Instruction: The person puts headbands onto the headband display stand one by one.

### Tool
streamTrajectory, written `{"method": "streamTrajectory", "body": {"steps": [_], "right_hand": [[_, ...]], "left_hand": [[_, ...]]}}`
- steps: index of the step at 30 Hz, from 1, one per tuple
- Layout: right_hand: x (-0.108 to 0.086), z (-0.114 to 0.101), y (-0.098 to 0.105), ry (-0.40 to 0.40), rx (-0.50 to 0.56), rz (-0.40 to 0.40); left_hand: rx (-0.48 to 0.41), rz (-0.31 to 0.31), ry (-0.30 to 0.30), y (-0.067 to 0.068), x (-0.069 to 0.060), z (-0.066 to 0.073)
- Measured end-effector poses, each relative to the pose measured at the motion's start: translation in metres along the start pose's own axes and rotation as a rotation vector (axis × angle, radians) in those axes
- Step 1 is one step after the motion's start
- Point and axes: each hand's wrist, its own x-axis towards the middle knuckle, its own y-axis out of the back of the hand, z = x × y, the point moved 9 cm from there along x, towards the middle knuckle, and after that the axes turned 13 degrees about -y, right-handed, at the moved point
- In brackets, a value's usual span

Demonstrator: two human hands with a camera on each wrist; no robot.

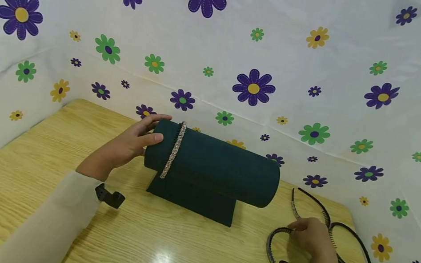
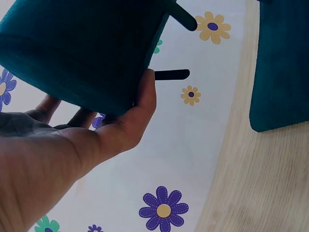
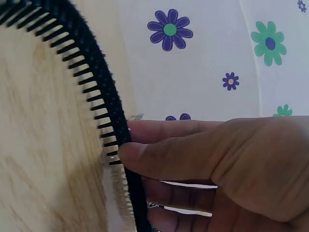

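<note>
A dark green, felt-like headband display stand (image 1: 218,164), a horizontal cylinder on a flat base, is on the table. Around its left part sits a glittery headband (image 1: 173,153), whose two dark ends (image 2: 173,74) show beneath the cylinder in the left wrist view. My left hand (image 1: 128,144) grips the cylinder's left end, thumb on the near side and fingers behind. At the right, my right hand (image 1: 314,238) pinches a dark toothed headband (image 3: 99,77) between thumb and fingers. Its comb-like teeth line the inner curve.
Several more headbands (image 1: 359,238) lie overlapping at the right side of the wooden table (image 1: 178,248), beside and beyond my right hand. A white sheet with printed flowers (image 1: 283,70) hangs along the table's back and sides. Each wrist wears a black strap device (image 1: 110,196).
</note>
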Motion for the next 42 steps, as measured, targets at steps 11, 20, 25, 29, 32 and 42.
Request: {"method": "streamTrajectory", "body": {"steps": [11,20,25,29,32,42], "right_hand": [[-0.005,-0.008,0.014,0.064,-0.024,0.104],[-0.022,-0.016,0.033,0.066,0.073,0.147],[-0.034,-0.018,0.044,0.066,0.137,0.162],[-0.042,-0.021,0.051,0.051,0.172,0.163],[-0.049,-0.026,0.060,0.064,0.190,0.206],[-0.071,-0.055,0.075,0.115,0.246,0.364]], "left_hand": [[-0.021,-0.003,-0.016,0.001,-0.001,0.001],[-0.016,-0.001,-0.006,0.000,-0.001,-0.003],[-0.012,-0.005,-0.001,0.001,0.000,-0.005],[-0.017,-0.006,-0.007,0.001,0.001,-0.005],[-0.016,-0.007,-0.012,0.001,0.002,-0.003],[-0.020,-0.007,-0.017,0.000,0.001,-0.002]]}}
